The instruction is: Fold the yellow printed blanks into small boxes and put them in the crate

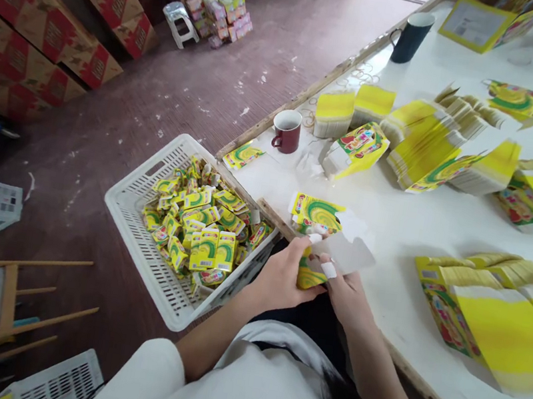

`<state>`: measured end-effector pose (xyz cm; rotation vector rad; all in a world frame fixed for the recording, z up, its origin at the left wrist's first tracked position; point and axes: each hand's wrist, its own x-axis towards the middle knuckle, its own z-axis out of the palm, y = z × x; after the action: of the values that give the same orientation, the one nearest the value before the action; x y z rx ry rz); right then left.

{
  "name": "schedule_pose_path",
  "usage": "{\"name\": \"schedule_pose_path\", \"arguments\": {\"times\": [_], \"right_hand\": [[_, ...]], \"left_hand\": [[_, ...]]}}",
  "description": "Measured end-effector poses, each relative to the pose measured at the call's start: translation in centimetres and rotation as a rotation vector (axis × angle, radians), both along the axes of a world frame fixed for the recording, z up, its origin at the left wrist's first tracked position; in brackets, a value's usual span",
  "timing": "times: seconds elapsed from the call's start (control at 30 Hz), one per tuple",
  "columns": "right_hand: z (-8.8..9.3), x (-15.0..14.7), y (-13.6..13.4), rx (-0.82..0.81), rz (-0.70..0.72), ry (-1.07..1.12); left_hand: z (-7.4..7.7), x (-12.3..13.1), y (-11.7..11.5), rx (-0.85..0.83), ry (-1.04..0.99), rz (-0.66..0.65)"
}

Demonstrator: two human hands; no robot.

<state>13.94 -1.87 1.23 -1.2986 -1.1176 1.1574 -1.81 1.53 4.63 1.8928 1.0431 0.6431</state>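
Note:
Just over the table's front edge, my left hand point(285, 273) is closed around a small yellow and green carton point(311, 275). My right hand point(349, 297) grips the same carton from the other side, thumb at its pale opened side. White wraps cover some fingertips. A white piece, perhaps a carton flap, sticks out beyond my fingers; what it belongs to is unclear. Behind my hands a yellow carton blank point(317, 213) lies on the white table point(391, 239). To the left, a white plastic basket point(138, 196) holds many small yellow cartons point(203, 247).
Bundles of flat carton blanks point(426, 147) spread across the table, with a larger stack point(505, 318) at right. A maroon mug point(287, 132) and a dark mug point(412, 39) stand near the left edge. Cardboard boxes point(47, 16) and an overturned-looking wooden stool point(6, 307) occupy the floor.

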Motion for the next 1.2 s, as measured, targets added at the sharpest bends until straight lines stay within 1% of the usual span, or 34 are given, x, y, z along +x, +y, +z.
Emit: {"name": "schedule_pose_path", "arguments": {"times": [0.03, 0.1, 0.2, 0.3, 0.37, 0.43, 0.53, 0.6, 0.67, 0.73, 0.83, 0.93, 1.03, 1.1, 1.17, 1.2], "right_hand": [[-0.3, -0.2, 0.0, -0.051, 0.034, 0.075], [-0.4, -0.2, 0.2, -0.086, 0.091, 0.161], [0.3, 0.1, 0.7, -0.047, 0.17, 0.126], [1.4, 0.1, 0.8, 0.051, 0.16, -0.033], [1.9, -0.2, 0.4, 0.122, 0.157, -0.191], [2.0, -0.6, 0.0, 0.193, 0.19, -0.351], [1.8, -0.6, -0.2, 0.304, 0.212, -0.498], [1.5, -0.2, 0.0, 0.342, 0.167, -0.531], [1.2, 0.3, 0.3, 0.358, 0.158, -0.552], [0.9, 0.6, 0.6, 0.35, 0.23, -0.592], [0.9, 1.1, 1.0, 0.314, 0.339, -0.668], [1.6, 2.1, 1.5, 0.313, 0.407, -0.702], [2.6, 2.5, 1.9, 0.3, 0.486, -0.671], [2.8, 1.8, 2.0, 0.271, 0.466, -0.643], [2.7, 0.6, 2.0, 0.26, 0.374, -0.593], [2.6, 0.1, 2.0, 0.264, 0.312, -0.562]], "left_hand": [[-0.1, 0.1, 0.0, 0.046, -0.015, -0.023], [-0.4, 0.2, 0.0, 0.127, -0.042, -0.054], [-0.6, 0.1, 0.1, 0.178, -0.051, -0.065], [-0.8, -0.2, 0.3, 0.123, 0.01, -0.034], [-1.1, -0.2, 0.4, 0.038, 0.052, -0.005], [-1.7, -0.2, 0.5, 0.003, 0.054, -0.001], [-2.5, -0.3, 0.6, 0.103, -0.014, 0.04], [-2.6, -0.8, 0.6, 0.139, -0.04, 0.093], [-2.3, -1.5, 0.6, 0.098, -0.035, 0.118], [-1.6, -2.3, 0.7, 0.053, -0.003, 0.124], [-0.7, -3.2, 1.1, 0.062, 0.042, 0.119], [-0.1, -3.4, 1.6, 0.043, 0.08, 0.08], [-0.1, -3.3, 1.8, 0.014, 0.1, 0.055], [-0.3, -3.3, 1.7, 0.019, 0.099, 0.089], [-0.7, -3.5, 1.5, -0.013, 0.058, 0.141], [-1.0, -3.7, 1.5, -0.057, 0.002, 0.171]]}}
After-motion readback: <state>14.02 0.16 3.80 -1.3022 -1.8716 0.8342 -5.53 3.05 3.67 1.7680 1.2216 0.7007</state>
